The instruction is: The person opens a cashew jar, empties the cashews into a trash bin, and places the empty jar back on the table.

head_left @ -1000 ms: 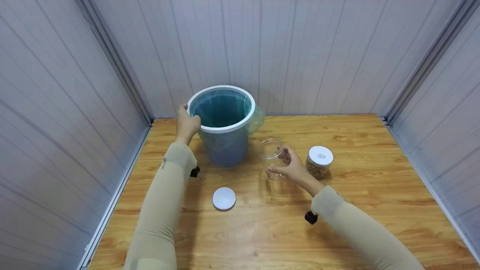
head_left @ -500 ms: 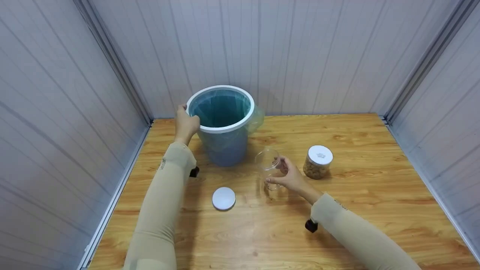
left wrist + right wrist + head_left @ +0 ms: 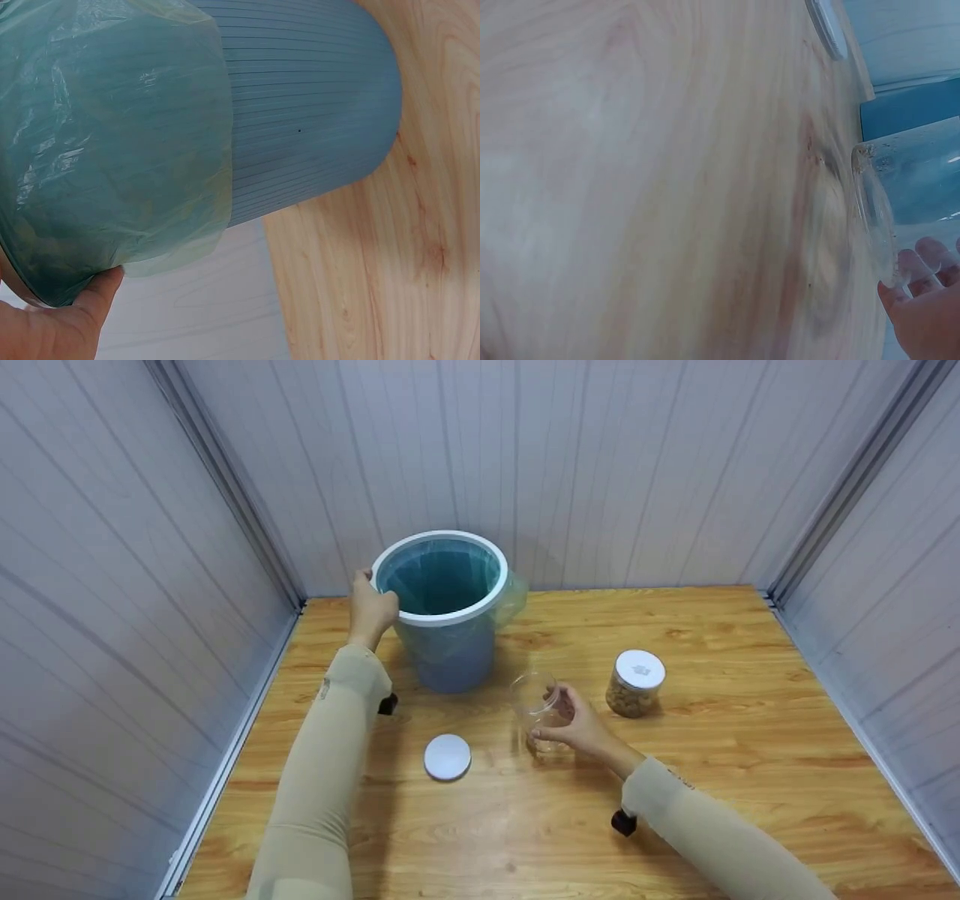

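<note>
At the back left of the table stands a blue trash can [image 3: 454, 664] with a white rim and a thin green liner folded over its edge. My left hand [image 3: 372, 607] grips the rim on its left side, thumb on the liner in the left wrist view. My right hand [image 3: 581, 727] holds a clear, see-through jar [image 3: 534, 697] without a lid, fingers and thumb around its lower side. In the right wrist view, small crumbs [image 3: 866, 152] show at the jar's bottom edge, close over the wood.
A white round lid [image 3: 448, 757] lies on the table in front of the trash can. Right of my right hand stands a second jar [image 3: 634, 694] with a white lid, filled with brown pieces. Pale panel walls [image 3: 637, 472] enclose the table's back and sides.
My right hand has moved the clear jar toward me and down, away from the trash can. My left hand has stayed on the rim.
</note>
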Available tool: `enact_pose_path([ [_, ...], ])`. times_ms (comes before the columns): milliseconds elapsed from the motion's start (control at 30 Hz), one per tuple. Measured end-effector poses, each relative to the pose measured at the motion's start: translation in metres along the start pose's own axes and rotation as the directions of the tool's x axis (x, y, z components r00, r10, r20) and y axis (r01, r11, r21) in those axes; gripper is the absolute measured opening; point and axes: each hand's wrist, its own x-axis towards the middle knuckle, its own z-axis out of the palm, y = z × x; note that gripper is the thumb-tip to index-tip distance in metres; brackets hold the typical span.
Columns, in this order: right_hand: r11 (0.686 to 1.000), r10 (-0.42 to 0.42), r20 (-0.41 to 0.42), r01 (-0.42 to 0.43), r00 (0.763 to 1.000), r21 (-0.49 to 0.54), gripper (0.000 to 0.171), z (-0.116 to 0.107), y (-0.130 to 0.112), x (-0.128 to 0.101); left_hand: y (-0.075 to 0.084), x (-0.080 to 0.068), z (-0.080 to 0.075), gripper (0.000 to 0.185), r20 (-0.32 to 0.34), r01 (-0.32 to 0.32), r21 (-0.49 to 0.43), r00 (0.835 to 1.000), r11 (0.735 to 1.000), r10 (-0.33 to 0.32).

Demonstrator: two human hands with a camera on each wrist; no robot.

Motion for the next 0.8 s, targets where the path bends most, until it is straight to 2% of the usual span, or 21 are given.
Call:
enact_pose_path([
  [200,1.000,0.023,0.002,-0.023,1.000,-0.003,0.084,0.002,0.003,-0.005,0.000,-0.001,-0.001,0.072,0.004,0.010,-0.001,1.000,1.000,-0.010],
  [567,0.997,0.071,-0.025,-0.071,0.997,-0.016,0.085,0.003,0.005,-0.008,0.002,-0.002,-0.002,0.071,0.007,-0.009,0.005,1.000,1.000,0.009],
  [800,0.997,0.075,-0.029,-0.076,0.997,-0.010,0.088,-0.001,0.007,-0.012,0.003,-0.002,-0.001,0.072,0.018,0.011,0.001,1.000,1.000,-0.011],
])
